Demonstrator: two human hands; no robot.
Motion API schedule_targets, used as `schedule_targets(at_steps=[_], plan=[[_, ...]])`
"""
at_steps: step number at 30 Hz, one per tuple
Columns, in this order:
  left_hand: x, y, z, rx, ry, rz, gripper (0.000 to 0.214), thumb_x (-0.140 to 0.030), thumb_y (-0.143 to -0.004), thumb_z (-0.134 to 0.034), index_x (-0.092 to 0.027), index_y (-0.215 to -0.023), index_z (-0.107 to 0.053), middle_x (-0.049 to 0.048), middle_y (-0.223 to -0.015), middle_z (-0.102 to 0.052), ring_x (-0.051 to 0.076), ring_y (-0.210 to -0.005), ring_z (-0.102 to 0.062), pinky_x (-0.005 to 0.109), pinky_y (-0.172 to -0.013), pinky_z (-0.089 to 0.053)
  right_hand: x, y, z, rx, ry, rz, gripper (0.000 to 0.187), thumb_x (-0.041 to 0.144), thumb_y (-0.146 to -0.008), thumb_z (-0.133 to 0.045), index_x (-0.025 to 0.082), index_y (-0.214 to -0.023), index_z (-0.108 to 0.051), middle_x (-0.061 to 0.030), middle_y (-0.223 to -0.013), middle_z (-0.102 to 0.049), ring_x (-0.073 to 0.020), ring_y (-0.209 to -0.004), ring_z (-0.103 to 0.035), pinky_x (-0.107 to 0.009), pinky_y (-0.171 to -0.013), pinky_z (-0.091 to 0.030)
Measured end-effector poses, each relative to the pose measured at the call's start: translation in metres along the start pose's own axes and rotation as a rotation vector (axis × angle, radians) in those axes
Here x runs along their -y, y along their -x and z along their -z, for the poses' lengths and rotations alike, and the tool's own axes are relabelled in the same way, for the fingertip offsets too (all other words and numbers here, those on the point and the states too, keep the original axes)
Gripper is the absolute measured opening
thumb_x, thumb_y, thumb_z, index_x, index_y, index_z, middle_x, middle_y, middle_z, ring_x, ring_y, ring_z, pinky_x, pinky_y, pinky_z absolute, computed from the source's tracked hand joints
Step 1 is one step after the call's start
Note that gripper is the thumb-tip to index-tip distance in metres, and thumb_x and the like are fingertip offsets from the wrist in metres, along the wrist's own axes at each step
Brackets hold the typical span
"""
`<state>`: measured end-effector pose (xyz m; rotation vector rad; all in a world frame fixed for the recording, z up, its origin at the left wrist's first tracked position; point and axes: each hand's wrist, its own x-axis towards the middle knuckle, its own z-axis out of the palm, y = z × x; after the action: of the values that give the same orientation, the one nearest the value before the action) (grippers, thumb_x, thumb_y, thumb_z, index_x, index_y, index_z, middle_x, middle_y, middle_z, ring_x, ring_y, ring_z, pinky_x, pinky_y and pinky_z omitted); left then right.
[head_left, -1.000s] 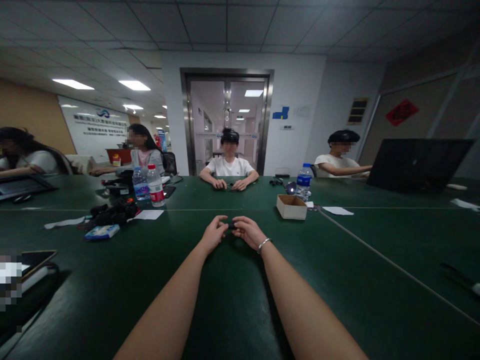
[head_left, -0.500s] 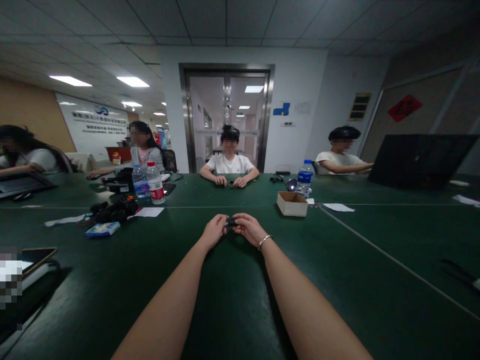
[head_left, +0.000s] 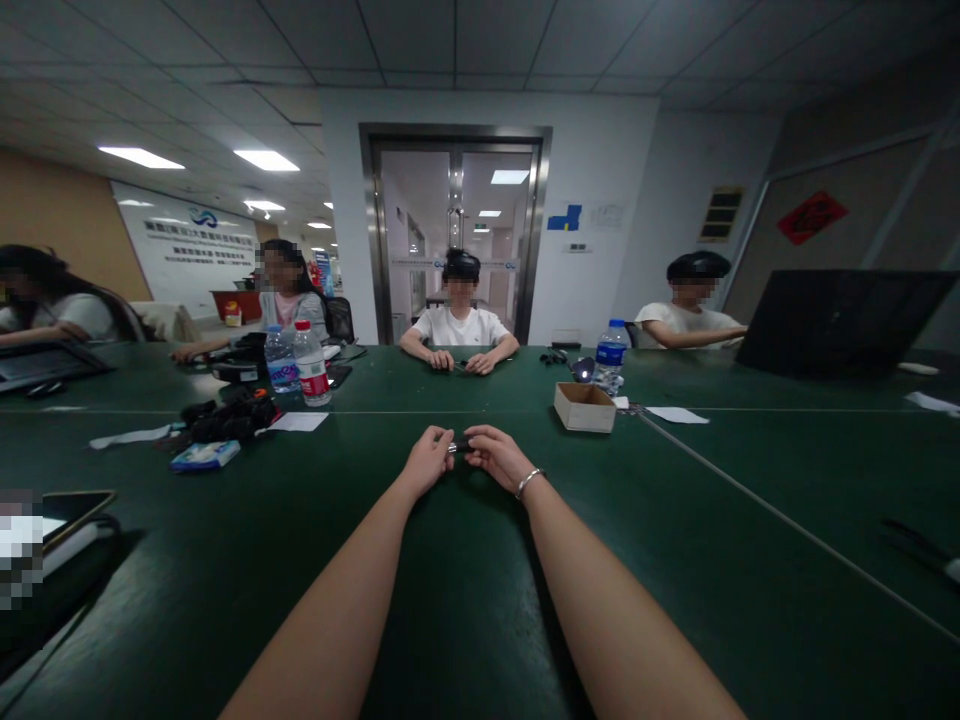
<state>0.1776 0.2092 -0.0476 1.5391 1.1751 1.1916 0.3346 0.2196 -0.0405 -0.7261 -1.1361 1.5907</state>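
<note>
From my screen, the work in hand was a two-handed fiddle with a small dark piece (head_left: 462, 445). The left hand (head_left: 427, 462) and the right hand (head_left: 499, 458) met over the middle of the table (head_left: 465, 600), and each was closed on one end of the piece, pinching it between thumb and fingertips. A pale glint showed at its left end; it was too small for me to tell what it was. It sat between the two sets of fingertips, low over the green top, and I could not say whether it touched. I judged this a mid-handling step, with the grip shared and neither hand free. As I read it, any further move called for a tight fingertip pinch and small, steady motions, since so little of the piece stood clear of the fingers.

Both forearms ran out straight from the near edge and converged toward the far side. The wrists lay low, knuckles up, fingers curled inward, thumbs turned toward each other. A bracelet (head_left: 527, 483) circled the right wrist. A box (head_left: 584, 407) stood far and right of the hands, well apart, and bottles (head_left: 310, 365) stood far left
</note>
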Motion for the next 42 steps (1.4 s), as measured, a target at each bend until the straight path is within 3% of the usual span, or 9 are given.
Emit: schedule_targets(at_steps=[13, 21, 28, 35, 42], plan=[[0.008, -0.01, 0.0, -0.103, -0.092, 0.084, 0.02, -0.028, -0.083, -0.036, -0.015, -0.087, -0.051, -0.0022, -0.044, -0.048, 0.009, -0.036, -0.043, 0.017, -0.038, -0.029, 0.0, 0.001, 0.002, 0.119, 0.001, -0.009, 0.028, 0.005, -0.059, -0.069, 0.012, -0.084, -0.059, -0.0017, -0.072, -0.059, -0.0129, -0.059, -0.062, -0.017, -0.052, -0.05], [0.002, -0.001, -0.003, -0.075, -0.061, -0.016, 0.018, -0.033, -0.084, -0.038, -0.019, -0.094, -0.044, -0.0045, -0.056, -0.045, 0.007, -0.042, -0.04, 0.015, -0.038, -0.03, -0.001, -0.001, -0.001, 0.004, 0.055, -0.057, 0.014, 0.014, -0.071, -0.065, 0.011, -0.081, -0.055, -0.0038, -0.061, -0.059, -0.0142, -0.051, -0.061, -0.019, -0.045, -0.049], [-0.002, 0.002, -0.001, -0.086, 0.061, -0.063, 0.021, -0.033, -0.076, -0.051, -0.017, -0.089, -0.046, 0.0016, -0.073, -0.052, 0.012, -0.066, -0.054, 0.015, -0.043, -0.037, 0.0, -0.001, -0.001, -0.039, 0.034, -0.057, 0.009, 0.014, -0.075, -0.062, 0.01, -0.079, -0.055, -0.0041, -0.057, -0.058, -0.0139, -0.048, -0.06, -0.018, -0.043, -0.049], [-0.004, 0.004, 0.005, -0.05, 0.157, -0.028, 0.035, -0.042, -0.066, -0.063, -0.013, -0.084, -0.054, 0.0055, -0.072, -0.059, 0.013, -0.066, -0.056, 0.019, -0.051, -0.041, 0.002, 0.001, -0.002, -0.088, -0.024, -0.037, 0.009, 0.014, -0.076, -0.063, 0.009, -0.078, -0.056, -0.0048, -0.058, -0.058, -0.0118, -0.047, -0.058, -0.017, -0.042, -0.047], [-0.003, 0.003, 0.006, -0.071, 0.085, 0.014, 0.037, -0.047, -0.065, -0.062, -0.012, -0.073, -0.053, 0.0039, -0.062, -0.059, 0.01, -0.053, -0.051, 0.02, -0.048, -0.037, -0.001, 0.001, 0.001, -0.045, -0.039, -0.021, 0.009, 0.01, -0.075, -0.064, 0.009, -0.08, -0.056, -0.0067, -0.066, -0.061, -0.0127, -0.051, -0.06, -0.018, -0.045, -0.049]])
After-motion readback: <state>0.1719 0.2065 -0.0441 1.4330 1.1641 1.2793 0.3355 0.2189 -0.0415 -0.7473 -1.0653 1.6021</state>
